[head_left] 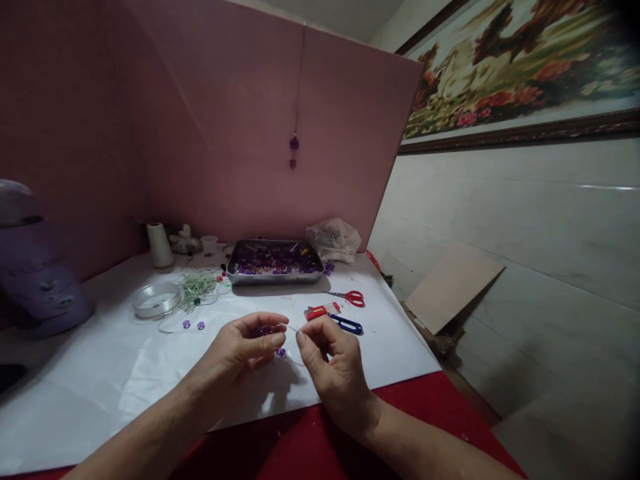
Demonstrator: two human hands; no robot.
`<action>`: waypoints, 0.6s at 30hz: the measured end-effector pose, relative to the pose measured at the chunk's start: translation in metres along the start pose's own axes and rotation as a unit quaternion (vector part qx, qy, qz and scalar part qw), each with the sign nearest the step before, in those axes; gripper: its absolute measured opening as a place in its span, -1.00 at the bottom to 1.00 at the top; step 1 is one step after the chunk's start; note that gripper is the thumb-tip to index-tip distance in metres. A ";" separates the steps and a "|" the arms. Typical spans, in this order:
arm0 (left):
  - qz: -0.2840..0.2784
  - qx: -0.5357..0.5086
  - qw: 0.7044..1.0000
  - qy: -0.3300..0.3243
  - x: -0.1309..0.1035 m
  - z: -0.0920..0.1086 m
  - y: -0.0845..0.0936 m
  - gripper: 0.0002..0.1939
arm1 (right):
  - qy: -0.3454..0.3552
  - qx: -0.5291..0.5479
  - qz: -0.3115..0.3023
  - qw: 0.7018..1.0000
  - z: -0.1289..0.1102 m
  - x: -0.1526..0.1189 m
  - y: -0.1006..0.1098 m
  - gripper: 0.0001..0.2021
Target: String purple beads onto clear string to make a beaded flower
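Observation:
My left hand [253,340] is curled around a small cluster of purple beads [281,352], partly hidden by its fingers. Thumb and forefinger of my right hand [333,357] pinch a thin clear line [291,327] that runs between the two hands. Both hands are above the white sheet. Just beyond my right hand lie a red lighter [320,311], dark blue snips [347,325] and red-handled scissors [354,298]. Two purple beads [193,325] lie to the left of my left hand.
A metal tray [275,279] of mostly purple beads stands at the back, with a plastic bag [334,240] beside it. Left are a line spool [157,300], tangled green thread [197,287], a white cone [160,245] and a purple container [43,280]. A beaded strand [294,143] hangs behind.

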State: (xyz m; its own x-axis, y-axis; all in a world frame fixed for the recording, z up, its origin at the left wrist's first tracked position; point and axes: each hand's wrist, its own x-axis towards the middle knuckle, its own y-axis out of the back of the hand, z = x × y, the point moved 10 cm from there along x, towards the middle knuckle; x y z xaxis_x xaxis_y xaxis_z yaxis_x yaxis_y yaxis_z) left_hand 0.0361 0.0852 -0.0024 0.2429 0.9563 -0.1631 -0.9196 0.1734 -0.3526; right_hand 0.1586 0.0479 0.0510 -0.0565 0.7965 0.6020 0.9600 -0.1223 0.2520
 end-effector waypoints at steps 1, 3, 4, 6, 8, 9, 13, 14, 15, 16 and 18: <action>0.004 0.007 1.000 -0.001 0.000 0.000 0.001 -0.78 | -0.002 0.001 -0.003 1.000 0.001 0.000 -0.001 -0.88; 0.010 0.017 1.000 -0.015 0.001 0.002 0.002 -0.81 | -0.006 0.002 -0.010 1.000 0.002 -0.001 -0.003 -0.88; 0.008 0.024 0.999 -0.026 0.002 0.004 0.002 -0.83 | -0.008 0.000 -0.012 1.000 0.003 -0.002 -0.004 -0.88; 0.003 0.040 0.998 -0.050 0.002 0.008 0.001 -0.85 | -0.011 -0.006 -0.016 1.000 0.004 -0.002 -0.006 -0.87; -0.003 0.061 0.996 -0.063 0.002 0.009 0.000 -0.81 | -0.018 -0.015 -0.018 1.000 0.005 -0.001 -0.006 -0.87; -0.005 0.072 0.995 -0.067 0.002 0.010 0.000 -0.78 | -0.023 -0.021 -0.019 0.999 0.006 -0.001 -0.006 -0.89; -0.015 0.109 0.991 -0.082 0.001 0.011 -0.003 -0.70 | -0.034 -0.048 -0.023 0.998 0.009 0.000 -0.007 -0.90; -0.016 0.115 0.990 -0.083 0.001 0.011 -0.004 -0.70 | -0.036 -0.051 -0.025 0.998 0.010 0.000 -0.007 -0.89; -0.014 0.122 0.989 -0.082 0.001 0.011 -0.004 -0.69 | -0.037 -0.053 -0.026 0.998 0.010 0.000 -0.007 -0.88; -0.010 0.129 0.988 -0.079 0.000 0.010 -0.003 -0.69 | -0.038 -0.053 -0.027 0.998 0.010 0.000 -0.007 -0.87; 0.000 0.143 0.987 -0.074 0.000 0.010 -0.001 -0.68 | -0.040 -0.052 -0.026 0.997 0.010 0.000 -0.007 -0.87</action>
State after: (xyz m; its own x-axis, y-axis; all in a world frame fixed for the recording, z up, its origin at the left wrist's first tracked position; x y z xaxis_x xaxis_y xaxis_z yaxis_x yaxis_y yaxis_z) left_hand 0.0342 0.0870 0.0074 0.2140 0.9766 -0.0191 -0.9744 0.2120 -0.0748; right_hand 0.1545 0.0547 0.0415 -0.0802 0.8474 0.5249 0.9220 -0.1370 0.3622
